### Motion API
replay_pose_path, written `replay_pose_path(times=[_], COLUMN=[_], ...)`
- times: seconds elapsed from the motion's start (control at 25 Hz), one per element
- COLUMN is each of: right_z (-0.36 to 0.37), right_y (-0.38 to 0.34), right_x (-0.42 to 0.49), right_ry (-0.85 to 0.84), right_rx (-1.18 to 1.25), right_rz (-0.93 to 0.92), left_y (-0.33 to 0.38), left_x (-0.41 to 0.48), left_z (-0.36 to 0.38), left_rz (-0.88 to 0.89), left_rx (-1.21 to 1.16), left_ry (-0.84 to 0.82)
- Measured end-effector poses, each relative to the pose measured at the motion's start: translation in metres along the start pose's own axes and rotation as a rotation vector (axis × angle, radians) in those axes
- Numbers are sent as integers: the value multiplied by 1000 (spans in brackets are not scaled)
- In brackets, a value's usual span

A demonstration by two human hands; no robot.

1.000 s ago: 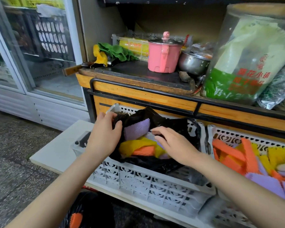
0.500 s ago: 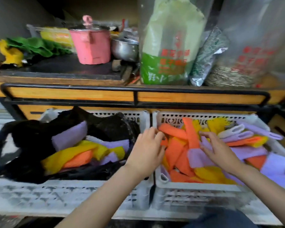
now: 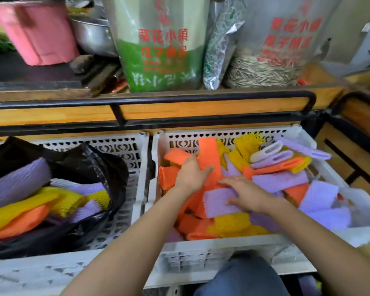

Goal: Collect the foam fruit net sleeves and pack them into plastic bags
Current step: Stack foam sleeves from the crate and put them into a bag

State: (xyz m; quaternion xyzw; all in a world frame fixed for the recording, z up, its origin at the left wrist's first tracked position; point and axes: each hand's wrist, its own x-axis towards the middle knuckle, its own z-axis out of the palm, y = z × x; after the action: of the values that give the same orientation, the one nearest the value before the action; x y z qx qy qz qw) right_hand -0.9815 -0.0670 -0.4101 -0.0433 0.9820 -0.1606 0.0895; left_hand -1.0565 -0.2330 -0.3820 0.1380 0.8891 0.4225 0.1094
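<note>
In the right crate (image 3: 201, 259) the right hand (image 3: 249, 195) lies flat, fingers straight, on a purple sleeve (image 3: 215, 205). The left hand (image 3: 191, 174) rests on an orange sleeve (image 3: 209, 152); I cannot tell whether it grips. The left crate (image 3: 137, 189) holds a black bag (image 3: 90, 165) with more sleeves (image 3: 19, 208).

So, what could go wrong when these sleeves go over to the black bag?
The left hand and right hand rest on loose sleeves; a big armful may drop some between the crates. The bag looks fairly full and its mouth sags, so added sleeves may slide out.
</note>
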Motion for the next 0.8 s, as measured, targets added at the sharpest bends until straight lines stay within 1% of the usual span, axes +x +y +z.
replay_pose_path(times=[0.12,0.2,0.24,0.28,0.36,0.4,0.44,0.48,0.52,0.56,0.6,0.72,0.8], right_z=[-6,-12,-17,-24,-39,-46,-54,-61,-66,-69,-70,-64,-59], right_y=[0,2,2,2,6,5,3,-3,-12,-21,-29,-53,-63], right_x=[-3,-11,-17,-22,-28,-30,-30,-30,-29,-28,-26,-20,-16], right_ry=[-24,-26,9,88,321,427,498,524,516,498,479,462,460], right_rx=[0,4,-3,1,97,215,380,571,748,865,901,864,819], right_rz=[-22,-34,-21,9,95,129,152,162,167,172,178,159,106], left_y=[1,3,5,6,9,11,12,15,17,18,20,17,16], left_x=[12,12,10,8,2,-3,-8,-16,-22,-27,-32,-43,-55], left_z=[16,19,17,14,5,0,-4,-7,-8,-8,-9,-8,-16], left_rz=[-105,-105,-91,-79,-16,29,52,56,36,15,-2,-18,22], left_rx=[-135,-119,-106,-122,-167,-173,-189,-244,-323,-406,-490,-731,-691], left_ry=[30,76,109,133,148,136,105,61,3,-48,-95,-174,-114])
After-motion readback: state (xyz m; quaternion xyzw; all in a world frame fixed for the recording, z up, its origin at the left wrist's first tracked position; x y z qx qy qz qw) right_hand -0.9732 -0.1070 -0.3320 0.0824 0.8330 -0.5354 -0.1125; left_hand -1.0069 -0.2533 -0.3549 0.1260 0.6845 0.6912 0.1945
